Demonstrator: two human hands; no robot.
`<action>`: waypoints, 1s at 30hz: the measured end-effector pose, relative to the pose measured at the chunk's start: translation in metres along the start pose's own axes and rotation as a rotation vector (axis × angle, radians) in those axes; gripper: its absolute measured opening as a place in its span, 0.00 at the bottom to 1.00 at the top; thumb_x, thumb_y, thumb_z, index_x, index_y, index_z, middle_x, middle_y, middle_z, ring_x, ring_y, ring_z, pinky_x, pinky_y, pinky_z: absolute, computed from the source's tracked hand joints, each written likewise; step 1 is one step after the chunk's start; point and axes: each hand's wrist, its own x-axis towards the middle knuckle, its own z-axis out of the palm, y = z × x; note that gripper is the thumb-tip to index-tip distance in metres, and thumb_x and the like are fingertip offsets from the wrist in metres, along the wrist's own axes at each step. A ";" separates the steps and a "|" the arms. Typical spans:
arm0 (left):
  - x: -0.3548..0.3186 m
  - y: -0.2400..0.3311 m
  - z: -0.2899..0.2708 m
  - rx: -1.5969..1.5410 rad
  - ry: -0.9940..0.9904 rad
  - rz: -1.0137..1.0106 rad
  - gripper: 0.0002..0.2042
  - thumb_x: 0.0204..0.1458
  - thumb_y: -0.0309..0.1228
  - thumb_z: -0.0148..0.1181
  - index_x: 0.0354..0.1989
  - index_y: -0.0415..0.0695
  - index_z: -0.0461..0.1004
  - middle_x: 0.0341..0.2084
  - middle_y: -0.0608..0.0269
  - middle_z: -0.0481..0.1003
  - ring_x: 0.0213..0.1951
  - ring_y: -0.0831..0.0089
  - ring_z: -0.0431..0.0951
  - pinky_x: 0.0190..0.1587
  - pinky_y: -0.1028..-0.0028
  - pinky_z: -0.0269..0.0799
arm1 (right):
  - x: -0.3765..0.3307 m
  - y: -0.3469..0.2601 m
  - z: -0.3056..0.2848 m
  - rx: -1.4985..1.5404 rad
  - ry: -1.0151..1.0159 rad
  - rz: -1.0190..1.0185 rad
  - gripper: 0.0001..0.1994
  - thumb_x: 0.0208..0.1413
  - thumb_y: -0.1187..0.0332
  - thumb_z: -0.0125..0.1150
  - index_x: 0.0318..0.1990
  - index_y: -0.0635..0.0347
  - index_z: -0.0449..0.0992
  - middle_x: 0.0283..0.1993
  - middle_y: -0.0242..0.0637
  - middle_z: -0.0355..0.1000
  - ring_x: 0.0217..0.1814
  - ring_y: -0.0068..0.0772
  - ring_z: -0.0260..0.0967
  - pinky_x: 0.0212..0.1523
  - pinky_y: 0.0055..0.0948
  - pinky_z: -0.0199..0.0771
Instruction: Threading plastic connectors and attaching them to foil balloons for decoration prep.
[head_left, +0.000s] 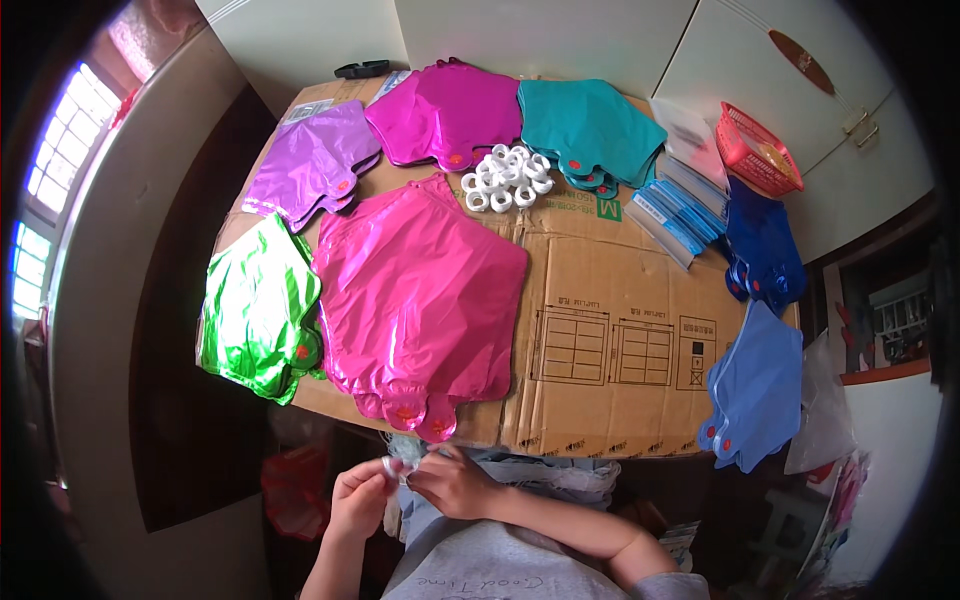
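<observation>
Just off the front edge of the cardboard, my left hand [360, 497] and my right hand [460, 487] meet above my lap. The left fingers pinch a small white ring [390, 466], which resembles those piled on the cardboard. My right fingertips close in a pinch against its right side, where a bit of white shows; the exact grip is partly hidden. Nearest to both hands lies a stack of shiny pink foil balloons [425, 290], flat, their rounded tabs over the front edge. Beyond it sits a heap of white rings [507, 178].
Flattened cardboard [610, 270] covers the table. Around it lie foil stacks: green [258, 310], lilac [315, 160], magenta [445, 112], teal [590, 130], dark blue [765, 240] and light blue [757, 385]. Blue packets [672, 215] and a red basket [755, 150] occupy the right back.
</observation>
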 end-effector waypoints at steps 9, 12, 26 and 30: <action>0.008 -0.008 -0.021 -0.040 -0.265 0.063 0.06 0.53 0.26 0.54 0.32 0.37 0.74 0.30 0.56 0.75 0.30 0.73 0.73 0.37 0.75 0.67 | -0.004 0.023 0.007 0.082 -0.214 0.124 0.09 0.52 0.69 0.54 0.40 0.59 0.69 0.37 0.41 0.68 0.42 0.43 0.67 0.41 0.36 0.68; 0.021 -0.007 -0.034 -0.164 -0.079 0.171 0.06 0.56 0.30 0.52 0.33 0.40 0.70 0.26 0.64 0.72 0.27 0.78 0.68 0.33 0.76 0.64 | -0.004 0.021 0.010 -0.118 -0.039 0.139 0.22 0.53 0.63 0.55 0.55 0.58 0.62 0.47 0.50 0.66 0.49 0.47 0.66 0.47 0.40 0.68; 0.060 0.101 -0.250 -0.455 0.203 0.441 0.06 0.57 0.26 0.49 0.32 0.39 0.72 0.32 0.60 0.76 0.40 0.71 0.76 0.40 0.76 0.77 | -0.090 0.051 -0.008 -0.633 -0.299 0.377 0.07 0.52 0.63 0.49 0.29 0.55 0.66 0.13 0.38 0.69 0.15 0.39 0.71 0.18 0.39 0.71; 0.040 0.196 -0.355 -0.272 0.178 0.717 0.12 0.60 0.30 0.43 0.34 0.37 0.72 0.37 0.55 0.76 0.48 0.65 0.73 0.45 0.72 0.76 | -0.093 0.053 -0.012 -0.639 -0.282 0.364 0.06 0.53 0.64 0.48 0.29 0.55 0.67 0.15 0.40 0.70 0.16 0.40 0.72 0.19 0.40 0.71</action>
